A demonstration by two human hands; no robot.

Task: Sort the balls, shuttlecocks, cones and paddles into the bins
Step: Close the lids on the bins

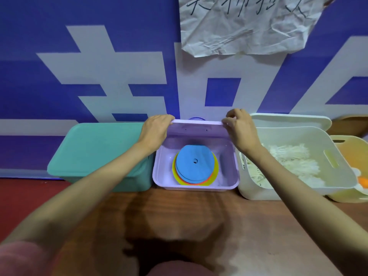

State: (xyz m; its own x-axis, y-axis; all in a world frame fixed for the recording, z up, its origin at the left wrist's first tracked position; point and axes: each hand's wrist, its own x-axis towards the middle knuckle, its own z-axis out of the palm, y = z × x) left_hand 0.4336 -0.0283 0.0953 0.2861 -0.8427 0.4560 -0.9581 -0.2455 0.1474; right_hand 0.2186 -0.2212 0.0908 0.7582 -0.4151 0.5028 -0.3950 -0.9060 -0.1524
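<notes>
Four bins in a row at the back of the brown desk point(199, 226), against a blue wall with large pale lettering point(119, 76). Crumpled white paper with handwriting point(245, 24) stuck high on that wall.

Far left: teal bin point(99, 156), closed under its own teal lid, contents hidden.

Centre: lilac bin point(196, 184), uncovered, holding a stack of flat disc cones point(194, 166), blue on top with a small hole in its middle, orange and yellow edges showing beneath. Lilac lid point(197, 128) raised on edge over the bin's far rim, underside facing the camera. Left hand point(156, 129) gripping the lid's left top corner, fingers point(167, 117) curled over the edge. Right hand point(239, 126) pinching the right top corner, fingers point(227, 121) closed on the edge. Both forearms stretched forward over the desk.

Just right, touching the lilac bin: cream bin point(298, 188), open, filled with white feathered shuttlecocks point(290, 162). Cream lid point(288, 119) propped behind it against the wall.

Far right, partly out of view: yellow bin point(346, 196), open, with white and orange rounded shapes point(361, 182) at its near edge, too cropped to identify.

Red strip of desk surface point(29, 196) at left in front of the teal bin. Pink sleeve point(18, 259) at lower left.
</notes>
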